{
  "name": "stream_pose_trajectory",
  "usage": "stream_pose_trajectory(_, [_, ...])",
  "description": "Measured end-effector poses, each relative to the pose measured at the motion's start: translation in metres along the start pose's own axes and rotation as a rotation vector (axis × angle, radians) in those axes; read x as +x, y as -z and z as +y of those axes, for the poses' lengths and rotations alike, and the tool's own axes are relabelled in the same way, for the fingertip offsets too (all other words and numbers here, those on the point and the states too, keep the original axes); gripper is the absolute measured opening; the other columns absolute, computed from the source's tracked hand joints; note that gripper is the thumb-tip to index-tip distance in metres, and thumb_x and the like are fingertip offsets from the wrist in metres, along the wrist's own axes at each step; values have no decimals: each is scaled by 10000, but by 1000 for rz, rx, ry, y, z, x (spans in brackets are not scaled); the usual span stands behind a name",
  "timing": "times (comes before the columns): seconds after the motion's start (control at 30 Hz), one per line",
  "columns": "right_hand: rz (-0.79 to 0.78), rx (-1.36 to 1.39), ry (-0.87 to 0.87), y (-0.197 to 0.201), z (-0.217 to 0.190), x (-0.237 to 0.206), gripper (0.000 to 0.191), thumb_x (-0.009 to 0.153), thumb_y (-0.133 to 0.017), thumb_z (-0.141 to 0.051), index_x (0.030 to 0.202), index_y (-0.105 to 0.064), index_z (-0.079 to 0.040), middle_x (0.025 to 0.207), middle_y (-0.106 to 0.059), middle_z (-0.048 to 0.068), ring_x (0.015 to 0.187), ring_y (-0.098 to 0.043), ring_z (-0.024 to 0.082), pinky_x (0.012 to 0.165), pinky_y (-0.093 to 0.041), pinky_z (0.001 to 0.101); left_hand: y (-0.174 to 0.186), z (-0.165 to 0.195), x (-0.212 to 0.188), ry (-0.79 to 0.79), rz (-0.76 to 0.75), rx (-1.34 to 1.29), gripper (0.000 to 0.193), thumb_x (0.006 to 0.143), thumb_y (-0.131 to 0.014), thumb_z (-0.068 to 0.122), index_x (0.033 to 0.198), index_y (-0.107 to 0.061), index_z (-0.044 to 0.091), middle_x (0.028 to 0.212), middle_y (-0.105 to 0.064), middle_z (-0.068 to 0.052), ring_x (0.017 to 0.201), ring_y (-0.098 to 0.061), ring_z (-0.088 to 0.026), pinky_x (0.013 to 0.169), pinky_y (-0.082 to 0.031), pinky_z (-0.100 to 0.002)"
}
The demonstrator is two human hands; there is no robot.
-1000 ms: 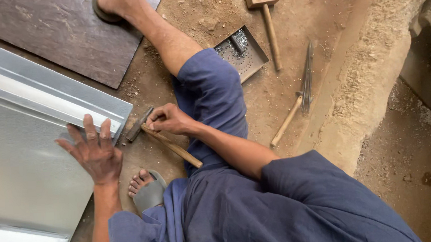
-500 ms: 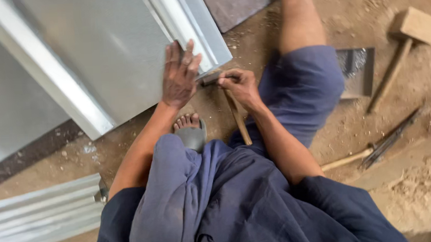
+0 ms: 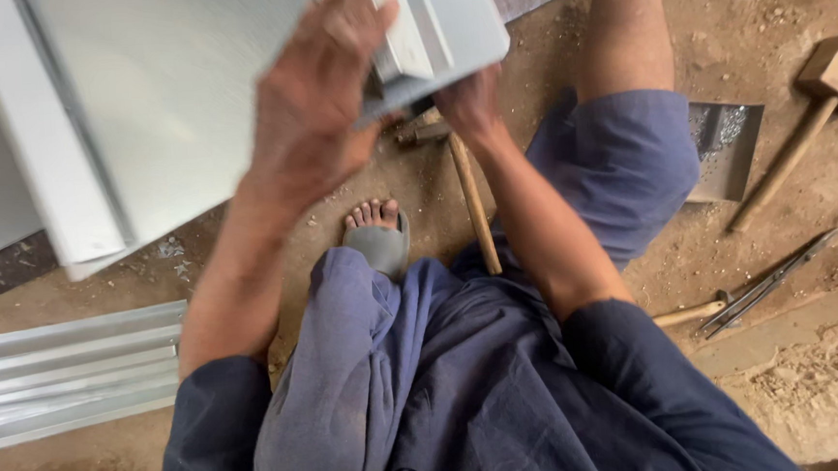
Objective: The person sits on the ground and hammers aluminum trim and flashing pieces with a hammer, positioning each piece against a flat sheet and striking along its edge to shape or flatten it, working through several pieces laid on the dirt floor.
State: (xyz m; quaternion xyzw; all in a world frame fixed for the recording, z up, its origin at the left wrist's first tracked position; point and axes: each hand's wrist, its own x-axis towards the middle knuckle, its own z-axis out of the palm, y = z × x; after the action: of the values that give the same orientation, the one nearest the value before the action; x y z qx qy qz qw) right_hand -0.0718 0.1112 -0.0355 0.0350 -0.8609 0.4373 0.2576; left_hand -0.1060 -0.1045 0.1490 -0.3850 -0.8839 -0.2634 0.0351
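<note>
The person sits on the dirt floor [image 3: 807, 241]. The left hand [image 3: 319, 106] lies spread on the folded metal sheet [image 3: 188, 104] in the upper left of the frame, fingers [image 3: 367, 20] wide open and pressing near its lower right edge. The right hand [image 3: 469, 101], just under that edge, is closed around the hammer [image 3: 470, 198]; its wooden handle points down toward the sandalled foot [image 3: 377, 238]. Between sheet edge and knee the room is narrow. At the right lie a wooden mallet [image 3: 818, 104], a small metal tray [image 3: 724, 149] and metal snips [image 3: 766, 285], well apart. Corrugated strips [image 3: 69, 373] fill the lower left.
</note>
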Motion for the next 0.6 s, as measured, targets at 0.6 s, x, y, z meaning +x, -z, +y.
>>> stream_pose_trajectory(0.6, [-709, 158, -1128, 94, -73, -128, 278, 952, -700, -263, 1034, -678, 2, 740, -614, 65, 623, -556, 130, 555, -467, 330, -167, -32, -66, -102, 186, 123, 511, 1051, -637, 74, 1534, -492, 155, 1624, -441, -15, 1446, -489, -408, 1271, -358, -517])
